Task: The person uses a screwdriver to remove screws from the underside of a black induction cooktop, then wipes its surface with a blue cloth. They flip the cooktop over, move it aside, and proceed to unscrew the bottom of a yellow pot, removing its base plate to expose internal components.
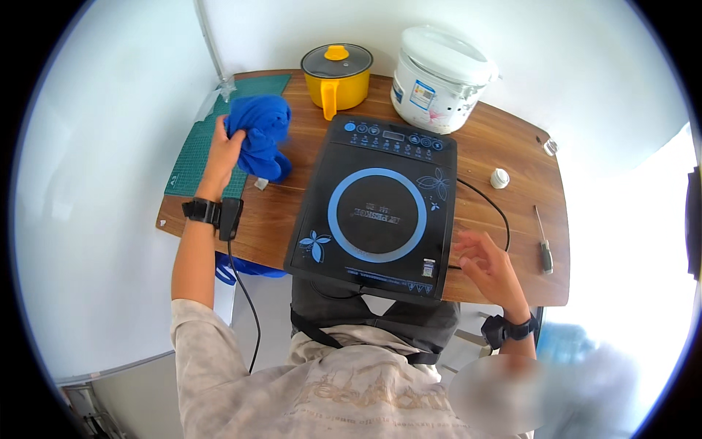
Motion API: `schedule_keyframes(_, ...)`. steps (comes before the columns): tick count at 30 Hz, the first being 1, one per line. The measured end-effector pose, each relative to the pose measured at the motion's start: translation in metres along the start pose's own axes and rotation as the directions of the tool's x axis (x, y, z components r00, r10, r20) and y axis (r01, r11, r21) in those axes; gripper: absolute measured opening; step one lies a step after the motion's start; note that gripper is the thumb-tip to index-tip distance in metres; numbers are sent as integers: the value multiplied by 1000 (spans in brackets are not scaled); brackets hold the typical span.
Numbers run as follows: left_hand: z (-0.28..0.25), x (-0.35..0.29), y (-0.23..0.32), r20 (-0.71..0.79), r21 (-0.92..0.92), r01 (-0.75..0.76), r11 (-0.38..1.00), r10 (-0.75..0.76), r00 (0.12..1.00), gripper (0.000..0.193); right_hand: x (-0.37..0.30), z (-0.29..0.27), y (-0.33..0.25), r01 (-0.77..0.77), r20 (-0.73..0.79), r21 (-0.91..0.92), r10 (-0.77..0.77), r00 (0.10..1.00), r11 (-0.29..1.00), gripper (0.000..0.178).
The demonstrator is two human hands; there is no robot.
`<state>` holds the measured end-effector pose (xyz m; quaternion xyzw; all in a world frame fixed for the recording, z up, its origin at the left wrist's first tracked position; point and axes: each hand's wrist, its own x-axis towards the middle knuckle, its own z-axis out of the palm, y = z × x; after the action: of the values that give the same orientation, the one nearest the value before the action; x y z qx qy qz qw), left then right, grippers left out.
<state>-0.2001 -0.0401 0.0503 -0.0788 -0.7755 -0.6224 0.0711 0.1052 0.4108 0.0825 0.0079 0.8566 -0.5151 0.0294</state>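
Observation:
My left hand (225,150) is closed on a bunched blue cloth (257,132), over the right part of a green cutting mat (191,157). In front of me lies a black induction cooktop (376,212) with a blue ring and flower prints, its control panel at the far end. Beside the cooktop's right edge is my right hand (484,265), fingers loosely spread and a little bent, with nothing seen in them. A black cord (491,201) curves out from the cooktop's right side toward this hand.
Behind the cooktop stand a yellow pot (344,88) with a glass lid and a white rice cooker (439,84). To the right are a small white jar (499,178), a screwdriver (545,245) and a small clear glass item (550,146). A small pale piece (261,184) lies near the mat.

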Motion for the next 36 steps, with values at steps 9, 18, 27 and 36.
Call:
schedule_keyframes(9,-29,10,13,-58,-31,-29,999,27,998,44,-10,-2,5,-67,-43,-20,66,997,998,42)
schedule_keyframes(18,-158,-46,52,-499,7,-88,996,79,863,50,-8,1,7,-75,-62,-9,75,995,997,41)
schedule_keyframes(27,-241,-57,-123,-156,884,36,467,221,963,58,10,5,11,-19,-59,-21,18,998,1000,42)
schedule_keyframes(36,-201,-55,-101,-120,950,103,296,42,992,82,-9,-39,35,-150,-329,-182,84,941,972,35)
